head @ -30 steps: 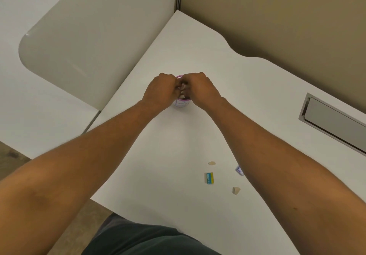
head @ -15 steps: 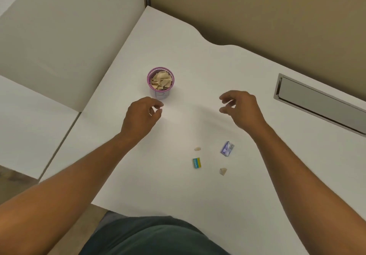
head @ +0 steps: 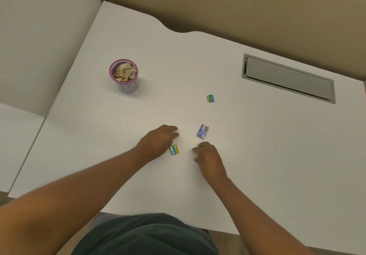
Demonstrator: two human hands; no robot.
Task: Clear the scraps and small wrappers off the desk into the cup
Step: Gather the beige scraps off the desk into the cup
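Note:
A purple-rimmed cup (head: pixel 128 88) stands at the back left of the white desk (head: pixel 257 136), filled with tan paper scraps (head: pixel 124 72). Three small wrappers lie loose: a blue-and-yellow one (head: pixel 210 98) farther back, a purple one (head: pixel 202 131) in the middle, and another blue-and-yellow one (head: pixel 174 149) touching the heel of my left hand (head: pixel 158 142). That hand lies low on the desk with fingers stretched forward. My right hand (head: pixel 208 155) is just right of it, fingertips curled down onto the desk below the purple wrapper. No tan scraps show on the desk; my hands cover where they lay.
A grey recessed cable hatch (head: pixel 287 78) sits in the desk at the back right. A beige partition (head: pixel 237 3) runs behind the desk and a white panel (head: pixel 39 37) stands along its left side. The near edge is at my lap.
Both hands pulled back from the cup and dropped to the desk near the wrappers. The view shifted, bringing a second blue-and-yellow wrapper into sight. The two tan scraps are no longer visible.

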